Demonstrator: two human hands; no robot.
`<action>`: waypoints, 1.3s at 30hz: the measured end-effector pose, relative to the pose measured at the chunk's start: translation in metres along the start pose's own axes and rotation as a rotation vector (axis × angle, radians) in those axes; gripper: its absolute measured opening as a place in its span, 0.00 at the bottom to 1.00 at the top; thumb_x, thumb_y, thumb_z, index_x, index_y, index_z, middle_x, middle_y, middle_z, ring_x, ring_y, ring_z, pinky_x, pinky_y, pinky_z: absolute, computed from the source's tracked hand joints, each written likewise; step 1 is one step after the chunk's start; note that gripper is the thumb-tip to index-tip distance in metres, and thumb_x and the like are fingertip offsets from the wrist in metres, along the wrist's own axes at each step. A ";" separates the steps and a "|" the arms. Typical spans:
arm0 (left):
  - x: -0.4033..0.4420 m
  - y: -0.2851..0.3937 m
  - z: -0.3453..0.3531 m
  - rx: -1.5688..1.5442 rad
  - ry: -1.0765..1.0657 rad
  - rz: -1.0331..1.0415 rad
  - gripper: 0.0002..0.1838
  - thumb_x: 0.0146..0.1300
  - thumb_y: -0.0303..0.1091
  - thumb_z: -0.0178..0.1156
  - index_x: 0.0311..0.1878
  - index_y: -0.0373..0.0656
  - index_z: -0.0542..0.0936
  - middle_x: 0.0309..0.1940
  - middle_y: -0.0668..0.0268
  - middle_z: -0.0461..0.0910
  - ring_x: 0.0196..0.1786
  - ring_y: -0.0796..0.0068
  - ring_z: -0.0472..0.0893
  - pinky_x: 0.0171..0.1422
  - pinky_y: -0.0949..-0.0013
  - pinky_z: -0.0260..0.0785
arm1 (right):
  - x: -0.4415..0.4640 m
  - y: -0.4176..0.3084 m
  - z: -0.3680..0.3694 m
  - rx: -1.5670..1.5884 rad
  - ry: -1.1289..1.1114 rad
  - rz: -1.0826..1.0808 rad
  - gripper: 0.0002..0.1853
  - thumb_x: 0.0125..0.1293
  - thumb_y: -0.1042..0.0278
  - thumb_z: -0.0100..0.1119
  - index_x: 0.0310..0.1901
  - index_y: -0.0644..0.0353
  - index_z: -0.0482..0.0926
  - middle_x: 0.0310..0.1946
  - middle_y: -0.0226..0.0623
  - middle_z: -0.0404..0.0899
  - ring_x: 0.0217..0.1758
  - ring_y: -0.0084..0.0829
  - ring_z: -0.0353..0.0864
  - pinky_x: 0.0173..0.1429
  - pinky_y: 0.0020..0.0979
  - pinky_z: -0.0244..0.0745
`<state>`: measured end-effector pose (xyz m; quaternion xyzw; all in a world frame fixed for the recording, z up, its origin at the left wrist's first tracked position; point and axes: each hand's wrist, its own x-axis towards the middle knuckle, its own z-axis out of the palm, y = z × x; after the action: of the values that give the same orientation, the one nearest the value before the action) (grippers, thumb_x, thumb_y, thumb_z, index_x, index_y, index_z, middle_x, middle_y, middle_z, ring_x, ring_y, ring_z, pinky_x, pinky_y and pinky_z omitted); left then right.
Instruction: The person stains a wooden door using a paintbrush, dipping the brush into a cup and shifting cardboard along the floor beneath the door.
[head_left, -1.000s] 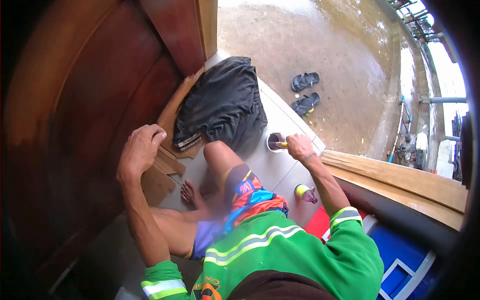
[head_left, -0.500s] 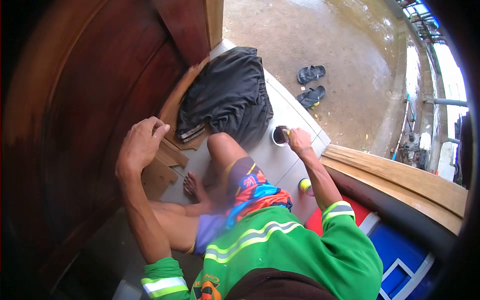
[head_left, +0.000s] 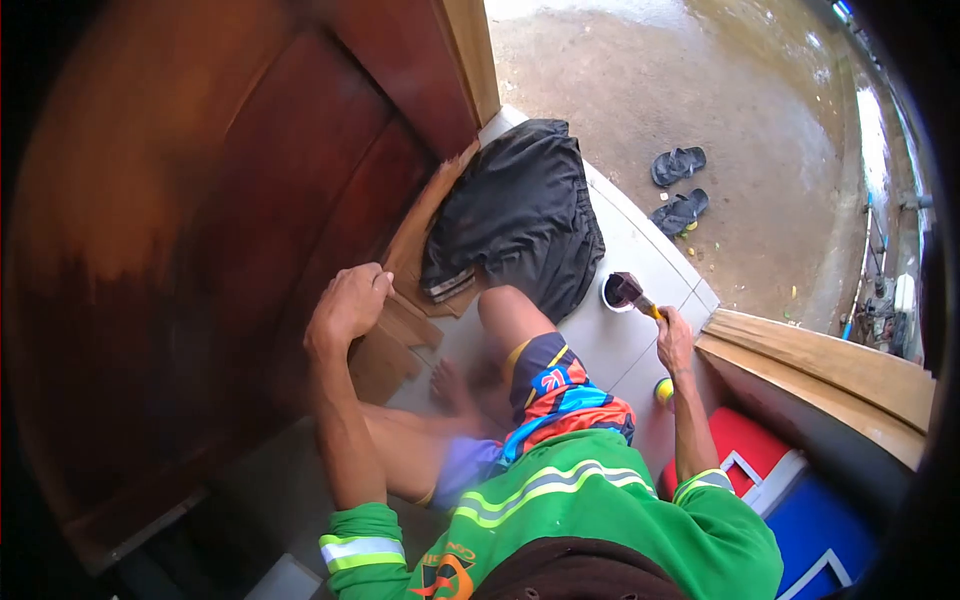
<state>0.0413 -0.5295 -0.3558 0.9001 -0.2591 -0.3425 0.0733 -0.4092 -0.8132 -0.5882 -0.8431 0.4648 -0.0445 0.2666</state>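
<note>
In my right hand (head_left: 675, 342) is the handle of a paintbrush (head_left: 642, 298), its bristles dark with brown liquid. The bristle end hangs over the rim of a small white cup (head_left: 613, 303) with dark liquid inside, standing on the tiles. On the other side, my left hand (head_left: 350, 305) is raised beside the dark reddish-brown wooden door (head_left: 300, 170), wrist bent and fingers loosely curved, with nothing visible in it. The door's upper left has a lighter brown area with a ragged edge.
Black crumpled clothing (head_left: 515, 215) lies by the door's edge, near flattened cardboard (head_left: 385, 365). A yellow-green round item (head_left: 664, 391) and a red and blue cooler (head_left: 820, 530) sit at right. Black flip-flops (head_left: 679, 166) lie outside beyond the wooden door frame (head_left: 820, 370).
The paintbrush has come up out of the cup toward me in my right hand, showing its dark bristles. My view has turned left, so the scene sits further right.
</note>
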 end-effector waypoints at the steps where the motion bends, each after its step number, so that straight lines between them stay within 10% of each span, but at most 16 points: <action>1: 0.001 -0.001 0.000 0.021 0.011 0.000 0.20 0.73 0.45 0.51 0.40 0.39 0.85 0.42 0.49 0.86 0.52 0.44 0.82 0.57 0.49 0.72 | -0.003 0.011 0.007 0.021 0.029 0.004 0.10 0.68 0.71 0.56 0.50 0.57 0.80 0.44 0.46 0.84 0.47 0.49 0.82 0.55 0.44 0.70; 7: -0.001 0.013 -0.002 0.000 -0.017 -0.057 0.21 0.73 0.48 0.53 0.42 0.38 0.84 0.43 0.50 0.86 0.51 0.45 0.83 0.57 0.50 0.71 | -0.021 0.069 0.048 0.671 -0.063 0.245 0.14 0.71 0.71 0.53 0.54 0.67 0.77 0.42 0.36 0.83 0.42 0.25 0.79 0.47 0.30 0.75; 16: 0.005 -0.001 0.010 0.041 0.080 0.060 0.22 0.70 0.51 0.57 0.43 0.38 0.85 0.42 0.45 0.85 0.50 0.43 0.83 0.56 0.50 0.73 | -0.015 0.029 0.034 1.023 -0.183 0.265 0.15 0.64 0.72 0.63 0.51 0.61 0.73 0.34 0.30 0.79 0.30 0.19 0.73 0.33 0.22 0.68; 23: 0.002 0.006 -0.006 -0.021 0.052 0.069 0.23 0.71 0.53 0.55 0.46 0.39 0.85 0.46 0.48 0.85 0.54 0.46 0.83 0.58 0.49 0.72 | 0.100 -0.233 -0.151 1.049 -0.103 -0.415 0.13 0.74 0.77 0.54 0.58 0.63 0.73 0.35 0.32 0.78 0.31 0.19 0.74 0.35 0.22 0.71; 28: 0.006 -0.003 -0.014 -0.037 0.033 0.001 0.24 0.71 0.54 0.56 0.47 0.40 0.85 0.47 0.52 0.87 0.55 0.51 0.84 0.60 0.52 0.73 | 0.135 -0.447 -0.313 0.555 0.424 -0.938 0.23 0.71 0.67 0.63 0.66 0.54 0.75 0.36 0.43 0.84 0.37 0.37 0.86 0.44 0.38 0.79; 31: 0.016 -0.025 -0.002 0.029 0.119 0.045 0.24 0.71 0.55 0.57 0.46 0.40 0.85 0.48 0.53 0.87 0.55 0.53 0.85 0.60 0.53 0.73 | 0.126 -0.550 -0.395 0.557 0.605 -1.016 0.18 0.75 0.63 0.58 0.65 0.51 0.76 0.34 0.38 0.85 0.32 0.26 0.84 0.36 0.33 0.77; 36: 0.022 -0.036 0.000 -0.017 0.075 0.021 0.25 0.71 0.56 0.57 0.47 0.40 0.85 0.50 0.51 0.86 0.56 0.51 0.84 0.60 0.53 0.73 | 0.176 -0.620 -0.392 0.237 0.849 -1.215 0.24 0.70 0.76 0.51 0.65 0.46 0.74 0.45 0.49 0.83 0.40 0.44 0.87 0.44 0.45 0.83; 39: 0.018 -0.037 0.004 -0.016 0.144 0.045 0.26 0.70 0.56 0.57 0.47 0.39 0.85 0.50 0.49 0.85 0.57 0.48 0.83 0.60 0.52 0.73 | 0.143 -0.573 -0.339 0.059 0.604 -1.114 0.24 0.67 0.80 0.48 0.61 0.46 0.75 0.46 0.52 0.81 0.39 0.51 0.87 0.40 0.49 0.84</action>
<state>0.0652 -0.5072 -0.3802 0.9157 -0.2707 -0.2773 0.1067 -0.0022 -0.8227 -0.0421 -0.9011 0.0098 -0.4253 0.0836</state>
